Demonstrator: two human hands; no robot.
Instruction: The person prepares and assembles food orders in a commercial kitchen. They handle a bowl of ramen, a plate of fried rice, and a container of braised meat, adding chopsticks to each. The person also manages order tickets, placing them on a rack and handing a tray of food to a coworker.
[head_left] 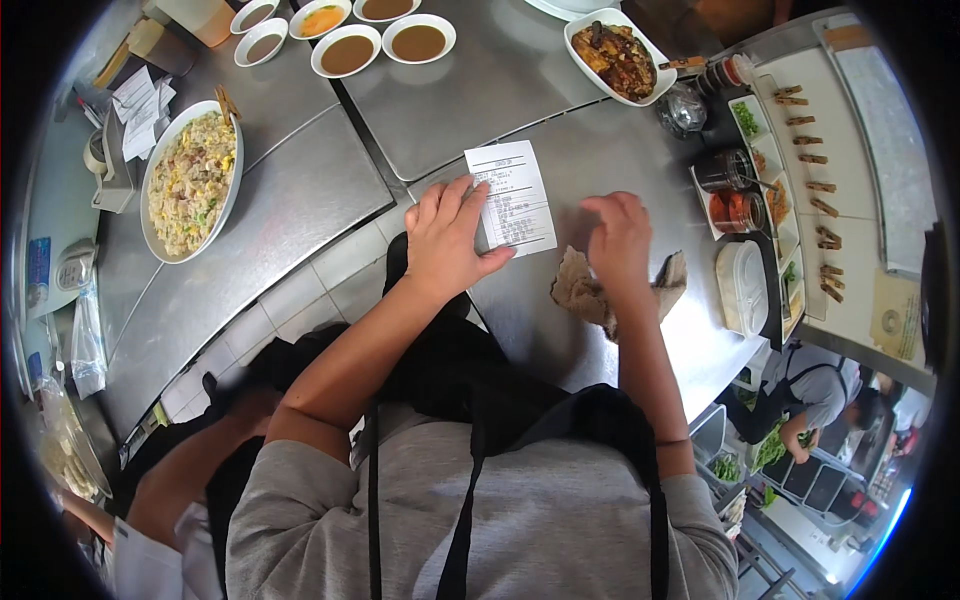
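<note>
Left hand [447, 243]: centre frame, fingers spread flat, pinning a white paper slip [513, 197] to the brushed steel counter [300, 200].
Right hand [618, 240]: right of centre, pressing a crumpled brown cloth [580, 290] (grip undecidable).
Upper left: oval plate of fried rice [190, 180].
Top edge: five round sauce bowls [347, 52]; one rectangular dish of braised food [617, 55].

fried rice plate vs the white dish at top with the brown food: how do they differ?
The fried rice plate is large and oval, heaped with pale yellow rice; the white dish with brown food is smaller, squarish and deeper, holding dark glazed chunks. The rice plate sits far left of the left hand; the dish lies beyond the right hand. Both are white and rest on the steel counter.
</note>
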